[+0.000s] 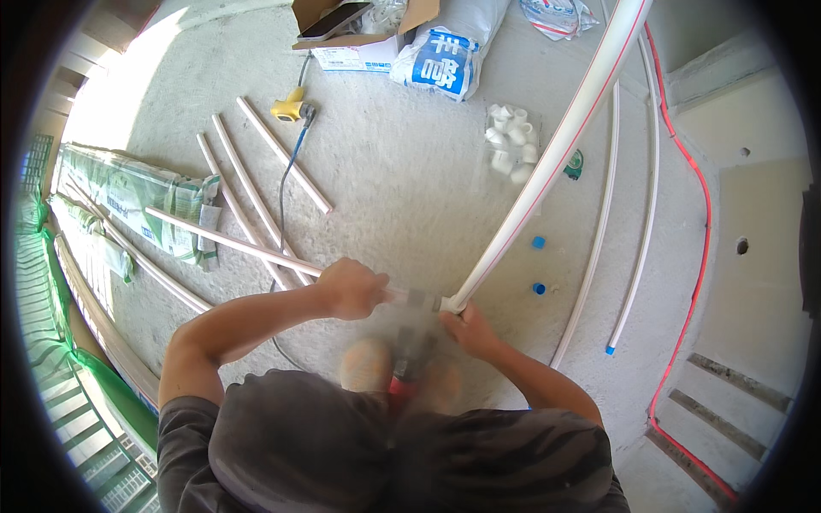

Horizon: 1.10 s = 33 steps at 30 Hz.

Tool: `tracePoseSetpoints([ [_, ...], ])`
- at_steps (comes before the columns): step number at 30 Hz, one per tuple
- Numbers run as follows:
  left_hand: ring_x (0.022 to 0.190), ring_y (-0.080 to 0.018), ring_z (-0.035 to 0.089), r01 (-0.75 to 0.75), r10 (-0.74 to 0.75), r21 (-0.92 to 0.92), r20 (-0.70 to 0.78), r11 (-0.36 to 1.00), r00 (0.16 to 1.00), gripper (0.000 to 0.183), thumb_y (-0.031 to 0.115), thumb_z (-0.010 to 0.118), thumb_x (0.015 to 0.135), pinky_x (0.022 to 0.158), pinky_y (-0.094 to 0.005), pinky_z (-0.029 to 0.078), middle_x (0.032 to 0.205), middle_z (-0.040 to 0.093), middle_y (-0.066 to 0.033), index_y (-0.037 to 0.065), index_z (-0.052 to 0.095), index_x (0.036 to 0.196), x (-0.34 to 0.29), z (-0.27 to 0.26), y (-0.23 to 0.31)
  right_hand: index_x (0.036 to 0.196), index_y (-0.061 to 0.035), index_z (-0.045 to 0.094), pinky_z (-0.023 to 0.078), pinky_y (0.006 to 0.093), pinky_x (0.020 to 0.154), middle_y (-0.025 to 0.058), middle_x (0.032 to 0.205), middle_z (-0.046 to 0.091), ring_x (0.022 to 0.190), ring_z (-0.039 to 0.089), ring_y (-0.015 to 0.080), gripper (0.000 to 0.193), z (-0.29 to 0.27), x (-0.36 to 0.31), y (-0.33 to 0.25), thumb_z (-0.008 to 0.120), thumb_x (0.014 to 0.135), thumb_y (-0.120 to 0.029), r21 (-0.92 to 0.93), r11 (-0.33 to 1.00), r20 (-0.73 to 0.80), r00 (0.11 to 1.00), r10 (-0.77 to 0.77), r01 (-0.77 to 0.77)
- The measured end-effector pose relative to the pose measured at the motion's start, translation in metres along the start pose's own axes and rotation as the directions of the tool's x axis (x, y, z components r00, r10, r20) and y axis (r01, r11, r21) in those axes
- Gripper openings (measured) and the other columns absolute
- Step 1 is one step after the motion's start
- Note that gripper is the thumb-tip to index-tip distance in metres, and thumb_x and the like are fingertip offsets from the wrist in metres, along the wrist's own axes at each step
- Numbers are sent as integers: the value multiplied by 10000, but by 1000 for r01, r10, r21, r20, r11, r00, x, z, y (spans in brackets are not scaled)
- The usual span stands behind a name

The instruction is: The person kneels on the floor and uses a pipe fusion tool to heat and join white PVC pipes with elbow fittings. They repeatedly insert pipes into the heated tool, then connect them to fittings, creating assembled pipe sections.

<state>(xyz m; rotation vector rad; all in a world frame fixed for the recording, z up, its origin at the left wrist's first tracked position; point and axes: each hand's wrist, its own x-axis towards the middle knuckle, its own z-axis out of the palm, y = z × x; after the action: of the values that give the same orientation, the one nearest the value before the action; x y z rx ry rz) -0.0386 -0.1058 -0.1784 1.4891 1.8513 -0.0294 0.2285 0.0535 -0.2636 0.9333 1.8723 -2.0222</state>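
Note:
My left hand (352,289) is closed around a thin white pipe (231,241) that stretches away to the left. My right hand (469,329) grips a white pipe fitting (453,303) at the near end of a long white pipe with a red stripe (547,162), which rises to the upper right. Between the hands is a blurred grey pipe-welding tool (416,321), its lower part red, standing between my feet. The left pipe's end and the fitting both meet its head. Blur hides how far each sits on it.
Several loose pipes (256,214) lie at left beside wrapped pipe bundles (145,201). A yellow tool (291,107) with a cord lies beyond. A bag of white fittings (513,137), blue caps (539,289), an open cardboard box (355,51) and a red hose (703,197) are also around.

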Motion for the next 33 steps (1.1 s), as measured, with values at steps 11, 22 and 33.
tracePoseSetpoints([
  [11, 754, -416, 692, 24, -15, -78, 114, 997, 993, 319, 406, 612, 1011, 657, -553, 494, 761, 702, -146, 96, 670, 964, 6, -7, 1, 1234, 0, 527, 476, 377, 818, 123, 1020, 638, 927, 602, 212, 329, 5, -10, 3, 660, 1011, -201, 126, 989, 49, 996, 72, -78],
  [22, 730, -396, 692, 24, 7, -158, 190, 987, 982, 308, 365, 634, 991, 634, -542, 512, 757, 685, -149, 68, 640, 907, 13, -15, 6, 1158, -68, 428, 407, 262, 557, -5, 776, 515, 636, 471, 62, 185, 2, -22, 13, 565, 1039, -31, 103, 995, 61, 998, -13, 6],
  [33, 759, -388, 701, 32, 11, -150, 277, 988, 961, 334, 384, 624, 1002, 648, -521, 525, 780, 690, -157, 60, 639, 921, 19, -22, 5, 1182, -80, 420, 410, 255, 591, -11, 805, 514, 677, 463, 54, 211, -4, -24, -4, 585, 1052, -53, 91, 996, 117, 993, -16, 5],
])
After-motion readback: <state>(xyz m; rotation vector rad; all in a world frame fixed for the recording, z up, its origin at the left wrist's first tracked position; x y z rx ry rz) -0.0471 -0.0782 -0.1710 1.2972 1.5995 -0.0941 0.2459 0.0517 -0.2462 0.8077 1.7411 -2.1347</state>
